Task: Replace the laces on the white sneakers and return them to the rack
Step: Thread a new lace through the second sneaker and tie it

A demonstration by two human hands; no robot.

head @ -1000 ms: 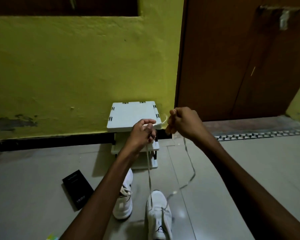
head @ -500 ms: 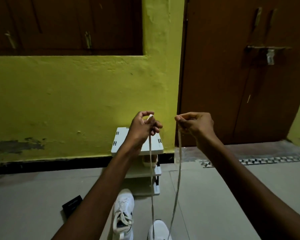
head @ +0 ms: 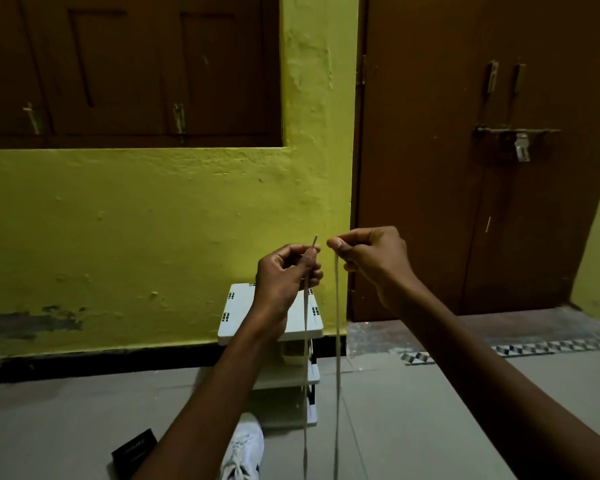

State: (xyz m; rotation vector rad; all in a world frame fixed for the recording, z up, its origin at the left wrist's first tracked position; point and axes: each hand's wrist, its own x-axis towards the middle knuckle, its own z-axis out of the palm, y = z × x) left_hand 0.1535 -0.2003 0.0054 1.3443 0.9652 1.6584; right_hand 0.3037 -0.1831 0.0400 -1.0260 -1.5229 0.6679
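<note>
My left hand [head: 286, 275] pinches one end of a pale lace [head: 305, 375], whose tip sticks up above the fingers. A hand's width to its right, my right hand [head: 371, 258] pinches the lace's other end. Both strands hang taut, straight down, and leave the frame at the bottom. One white sneaker [head: 243, 448], laced, lies on the floor below my left forearm. The second sneaker is out of view. The small white rack [head: 236, 317] stands against the wall behind my hands.
A black flat box [head: 132, 452] lies on the floor left of the sneaker. A yellow wall [head: 153, 237] and a brown door [head: 465, 168] with a latch rise behind. Grey tiled floor [head: 413, 410] spreads to the right.
Both hands have pulled the lace ends upward and closer together. The view has tilted up, so the second sneaker has dropped out of the frame.
</note>
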